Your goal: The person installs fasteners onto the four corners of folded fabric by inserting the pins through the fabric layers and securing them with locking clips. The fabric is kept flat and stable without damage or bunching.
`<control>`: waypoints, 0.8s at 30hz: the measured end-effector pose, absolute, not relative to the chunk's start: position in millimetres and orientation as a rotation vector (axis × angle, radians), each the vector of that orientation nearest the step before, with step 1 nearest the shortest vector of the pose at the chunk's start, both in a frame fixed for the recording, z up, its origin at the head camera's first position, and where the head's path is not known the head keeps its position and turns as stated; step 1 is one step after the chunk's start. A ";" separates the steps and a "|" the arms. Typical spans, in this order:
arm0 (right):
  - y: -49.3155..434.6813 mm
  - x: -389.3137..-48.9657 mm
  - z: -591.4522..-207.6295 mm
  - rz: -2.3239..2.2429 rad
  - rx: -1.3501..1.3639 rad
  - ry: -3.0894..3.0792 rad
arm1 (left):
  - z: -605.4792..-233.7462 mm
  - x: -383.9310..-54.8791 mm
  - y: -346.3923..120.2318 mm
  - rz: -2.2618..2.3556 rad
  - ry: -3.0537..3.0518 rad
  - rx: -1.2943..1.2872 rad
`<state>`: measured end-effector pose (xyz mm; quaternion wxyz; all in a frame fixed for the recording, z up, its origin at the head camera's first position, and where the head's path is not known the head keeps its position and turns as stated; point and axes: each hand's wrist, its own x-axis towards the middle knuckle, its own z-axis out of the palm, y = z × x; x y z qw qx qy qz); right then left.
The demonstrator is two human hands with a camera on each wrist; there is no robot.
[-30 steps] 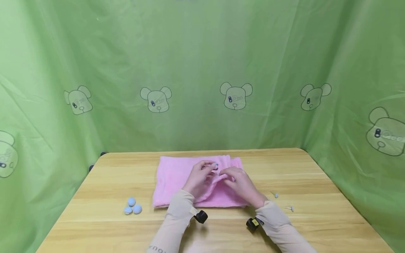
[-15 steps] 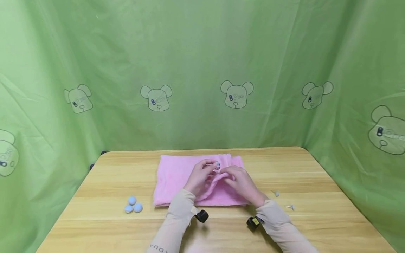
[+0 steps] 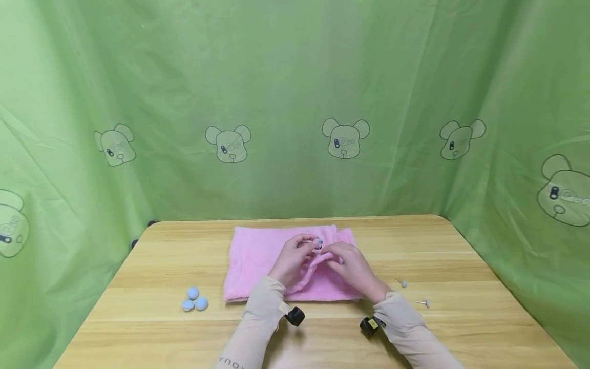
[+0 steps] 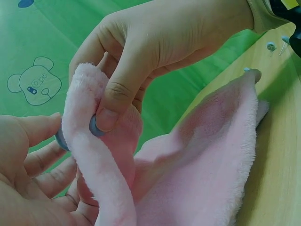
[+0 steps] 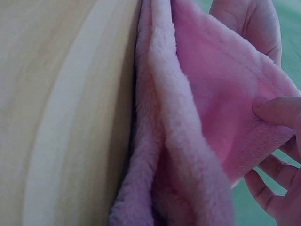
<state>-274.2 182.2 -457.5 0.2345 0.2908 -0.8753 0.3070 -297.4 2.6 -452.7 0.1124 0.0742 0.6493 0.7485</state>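
Observation:
A folded pink plush blanket [image 3: 260, 248] lies on the table, one corner of it lifted between the hands. My left hand [image 3: 288, 261] holds a blue domed cap [image 4: 61, 140] by its fingertips, against one side of the raised edge. On the other side, the thumb of my right hand [image 3: 350, 264] presses a flat blue-grey disc [image 4: 97, 126], while its fingers pinch the fabric. Whether a shaft joins cap and disc inside the cloth is hidden. In the right wrist view, the right thumb [image 5: 277, 110] lies on the pink fabric.
Three pale blue domed caps [image 3: 193, 300] sit together on the table, left of the blanket. Two blue-headed pins [image 3: 403, 283] lie on its right side. Green printed curtains [image 3: 286, 174] surround the wooden table [image 3: 152, 271].
Both hands stay at the same raised corner. The blue piece at the left fingertips shifts very slightly; the blanket, caps and pins stay put.

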 end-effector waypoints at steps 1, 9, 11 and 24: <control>182.4 -273.9 -457.5 0.845 0.795 -2.408 | -452.9 -297.3 2.8 2.193 1.904 0.218; 182.6 -272.3 -458.4 0.860 0.765 -2.410 | -455.5 -297.0 3.8 2.173 1.908 0.218; 182.3 -272.6 -459.1 0.861 0.760 -2.406 | -455.3 -296.4 3.8 2.186 1.893 0.208; 182.2 -275.6 -458.0 0.837 0.745 -2.370 | -451.4 -293.4 2.5 2.130 1.838 0.166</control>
